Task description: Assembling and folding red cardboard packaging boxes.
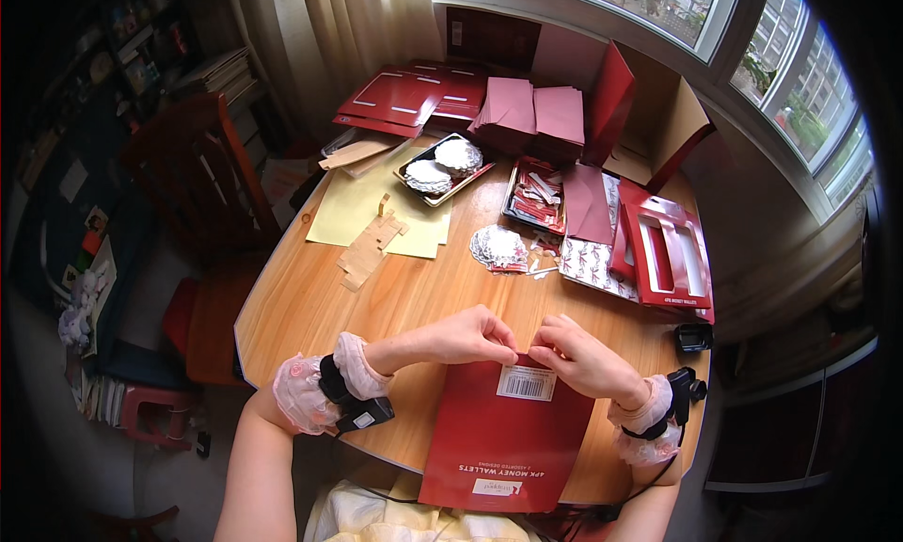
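Note:
A flat red cardboard packet (499, 438) lies at the near edge of the table, its printing upside down to me. A white barcode label (527, 384) sits close to its far edge. My left hand (480, 335) is closed in a pinch at that far edge, just left of the label's top. Beside it, my right hand (581, 356) has its fingers closed at the same edge, partly covering the packet's corner. The fingertips of the two hands are a small gap apart. Whether anything small is between them I cannot make out.
Ahead lie a stack of round silver-and-white pieces (499, 248), a tray of small red pieces (536, 199) and another tray (442, 196). Farther back stand pink envelope stacks (508, 104) and an open red box (616, 100). Red window-cut sleeves (668, 255) lie right, yellow paper (329, 213) left.

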